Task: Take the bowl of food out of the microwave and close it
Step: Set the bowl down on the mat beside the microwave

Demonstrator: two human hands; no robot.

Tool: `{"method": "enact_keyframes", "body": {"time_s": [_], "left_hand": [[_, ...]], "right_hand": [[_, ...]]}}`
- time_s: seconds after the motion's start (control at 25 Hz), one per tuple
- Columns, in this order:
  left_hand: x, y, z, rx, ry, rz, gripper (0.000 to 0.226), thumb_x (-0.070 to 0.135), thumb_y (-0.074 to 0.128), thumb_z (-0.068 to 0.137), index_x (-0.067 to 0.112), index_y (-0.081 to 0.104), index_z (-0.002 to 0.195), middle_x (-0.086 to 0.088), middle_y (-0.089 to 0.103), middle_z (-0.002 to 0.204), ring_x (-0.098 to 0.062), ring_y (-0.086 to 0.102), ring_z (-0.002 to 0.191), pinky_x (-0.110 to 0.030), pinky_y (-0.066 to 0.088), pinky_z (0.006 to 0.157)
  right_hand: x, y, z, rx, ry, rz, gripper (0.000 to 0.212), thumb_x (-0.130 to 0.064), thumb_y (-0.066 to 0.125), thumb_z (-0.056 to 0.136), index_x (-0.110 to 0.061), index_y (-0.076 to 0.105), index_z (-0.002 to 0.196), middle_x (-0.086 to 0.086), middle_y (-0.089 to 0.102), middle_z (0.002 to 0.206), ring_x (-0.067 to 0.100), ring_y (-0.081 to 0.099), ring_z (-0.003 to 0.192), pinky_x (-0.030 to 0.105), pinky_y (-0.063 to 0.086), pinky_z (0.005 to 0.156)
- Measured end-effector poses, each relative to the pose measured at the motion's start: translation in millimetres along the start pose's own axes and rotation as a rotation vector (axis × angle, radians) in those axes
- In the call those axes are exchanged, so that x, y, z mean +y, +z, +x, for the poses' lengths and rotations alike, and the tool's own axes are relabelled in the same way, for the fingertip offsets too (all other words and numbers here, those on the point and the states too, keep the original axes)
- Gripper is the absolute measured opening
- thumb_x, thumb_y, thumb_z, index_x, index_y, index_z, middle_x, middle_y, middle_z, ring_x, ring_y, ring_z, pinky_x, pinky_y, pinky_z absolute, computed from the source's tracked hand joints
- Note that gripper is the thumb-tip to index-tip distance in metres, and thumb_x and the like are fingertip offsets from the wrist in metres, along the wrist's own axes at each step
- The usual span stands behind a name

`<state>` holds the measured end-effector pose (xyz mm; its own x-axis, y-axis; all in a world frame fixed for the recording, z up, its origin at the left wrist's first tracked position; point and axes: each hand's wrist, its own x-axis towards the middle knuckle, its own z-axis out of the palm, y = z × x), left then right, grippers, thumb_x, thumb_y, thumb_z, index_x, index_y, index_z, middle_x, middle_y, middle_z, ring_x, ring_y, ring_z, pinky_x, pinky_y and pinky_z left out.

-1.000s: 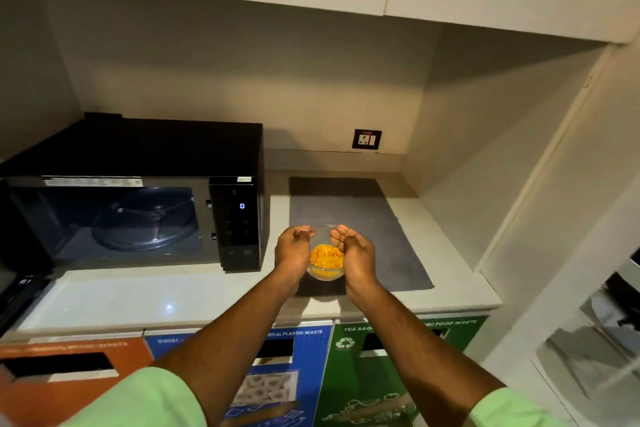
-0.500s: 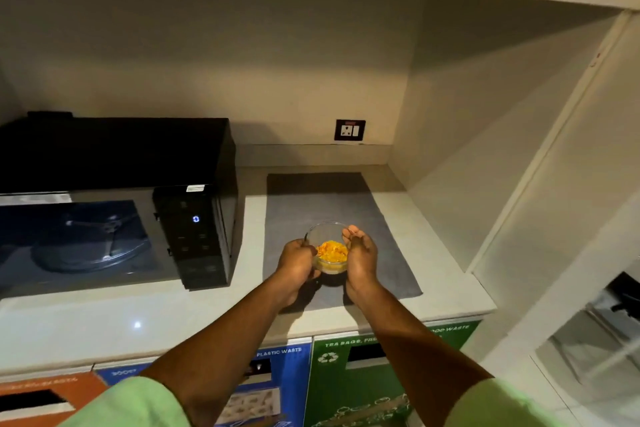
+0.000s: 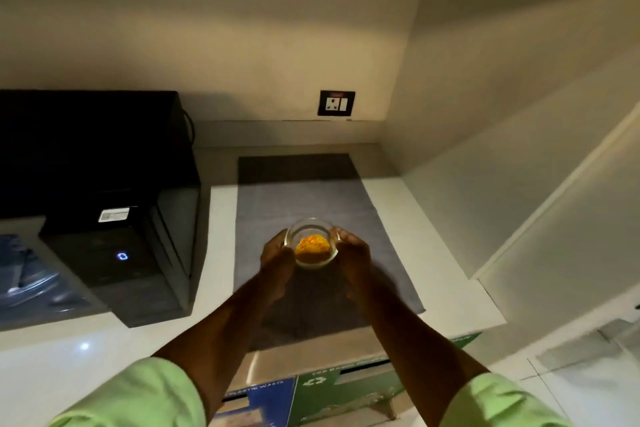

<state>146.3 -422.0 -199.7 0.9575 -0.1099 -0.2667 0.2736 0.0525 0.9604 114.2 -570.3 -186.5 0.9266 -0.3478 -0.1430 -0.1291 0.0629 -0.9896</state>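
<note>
A small clear glass bowl (image 3: 311, 243) with orange-yellow food in it is held between both my hands over the grey mat (image 3: 304, 198) on the counter. My left hand (image 3: 276, 260) cups its left side and my right hand (image 3: 353, 258) cups its right side. I cannot tell whether the bowl touches the mat. The black microwave (image 3: 114, 204) stands at the left with its cavity open; the cavity's edge shows at the far left and its door is out of view.
A white counter (image 3: 433, 239) runs under the mat, closed in by a wall at the right. A power socket (image 3: 336, 103) sits on the back wall. Blue and green waste-bin fronts (image 3: 311, 388) are below the counter's front edge.
Both hands have carried the bowl farther onto the mat, away from the microwave. The view has swung right and down, so most of the microwave cavity has left the frame.
</note>
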Motion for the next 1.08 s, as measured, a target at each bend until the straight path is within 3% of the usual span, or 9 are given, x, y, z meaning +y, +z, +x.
{"method": "enact_keyframes", "body": {"time_s": [0.08,0.2,0.28,0.48,0.64,0.8,0.88,0.96,1.08], "left_hand": [[0.4,-1.5,14.7,-0.074,-0.065,0.020,0.040,0.037,0.081,0.069,0.022,0.080,0.106,0.001,0.080,0.104,-0.020,0.074,0.103,-0.041,0.058,0.097],[-1.3,0.5,30.7,-0.068,-0.114,0.165,0.034,0.020,0.068,0.086,0.018,0.075,0.119,-0.010,0.076,0.120,-0.031,0.069,0.117,-0.049,0.055,0.104],[-4.9,3.4,38.9,-0.027,-0.149,0.233,0.034,0.017,0.065,0.091,0.018,0.072,0.124,-0.013,0.073,0.125,-0.033,0.066,0.122,-0.051,0.052,0.107],[-8.2,2.5,47.8,0.024,-0.199,0.226,0.043,0.005,0.062,0.091,0.015,0.068,0.132,-0.015,0.068,0.133,-0.034,0.062,0.126,-0.050,0.050,0.109],[3.1,11.0,43.9,0.048,-0.267,0.275,0.034,0.016,0.054,0.099,0.008,0.066,0.130,-0.018,0.066,0.133,-0.036,0.061,0.125,-0.046,0.049,0.111],[10.6,3.0,31.4,0.039,-0.326,0.294,0.026,0.020,0.051,0.101,0.003,0.065,0.114,-0.020,0.066,0.109,-0.032,0.064,0.105,-0.032,0.054,0.082],[11.2,-3.8,23.3,0.046,-0.286,0.304,0.021,0.013,0.051,0.099,0.001,0.066,0.106,-0.027,0.066,0.109,-0.033,0.062,0.096,-0.034,0.051,0.081],[17.0,-8.5,12.3,0.083,-0.290,0.346,0.026,0.006,0.051,0.097,-0.004,0.068,0.113,-0.031,0.066,0.121,-0.038,0.065,0.106,-0.039,0.050,0.087],[19.7,-15.6,-8.3,0.100,-0.242,0.257,0.032,0.010,0.049,0.097,-0.003,0.065,0.121,-0.030,0.067,0.116,-0.036,0.065,0.098,-0.041,0.048,0.080]], "right_hand": [[0.0,-0.9,9.3,0.015,0.042,-0.001,0.024,-0.003,0.048,0.097,-0.013,0.070,0.094,0.006,0.070,0.091,0.009,0.068,0.083,0.028,0.054,0.077],[7.6,0.5,21.1,0.078,-0.011,0.051,0.029,-0.005,0.049,0.100,0.018,0.065,0.105,0.037,0.065,0.102,0.034,0.060,0.093,0.050,0.050,0.090],[14.3,1.1,27.2,0.126,-0.019,0.004,0.024,0.003,0.050,0.098,0.022,0.063,0.102,0.040,0.064,0.103,0.031,0.059,0.092,0.047,0.049,0.087],[18.2,-1.7,38.0,0.099,0.047,-0.091,0.023,-0.004,0.049,0.100,-0.005,0.071,0.094,0.015,0.072,0.096,0.026,0.067,0.093,0.040,0.056,0.083],[27.3,-4.4,39.3,0.128,0.125,-0.216,0.029,-0.015,0.046,0.103,0.000,0.071,0.104,0.016,0.072,0.100,0.027,0.067,0.091,0.039,0.055,0.079],[29.7,-6.3,30.9,0.131,0.138,-0.273,0.027,-0.017,0.045,0.104,-0.003,0.068,0.096,0.015,0.066,0.094,0.026,0.060,0.091,0.038,0.050,0.080],[27.8,-6.4,24.0,0.131,0.208,-0.227,0.025,-0.013,0.044,0.102,-0.015,0.061,0.083,0.006,0.060,0.084,0.024,0.059,0.083,0.033,0.047,0.071],[29.7,-7.7,13.7,0.091,0.279,-0.249,0.022,-0.012,0.044,0.099,-0.015,0.065,0.094,0.008,0.064,0.096,0.026,0.064,0.087,0.028,0.043,0.062],[33.9,0.4,-1.3,0.051,0.333,-0.369,0.036,-0.011,0.044,0.098,0.005,0.059,0.127,0.026,0.061,0.131,0.043,0.059,0.121,0.030,0.047,0.071]]}}
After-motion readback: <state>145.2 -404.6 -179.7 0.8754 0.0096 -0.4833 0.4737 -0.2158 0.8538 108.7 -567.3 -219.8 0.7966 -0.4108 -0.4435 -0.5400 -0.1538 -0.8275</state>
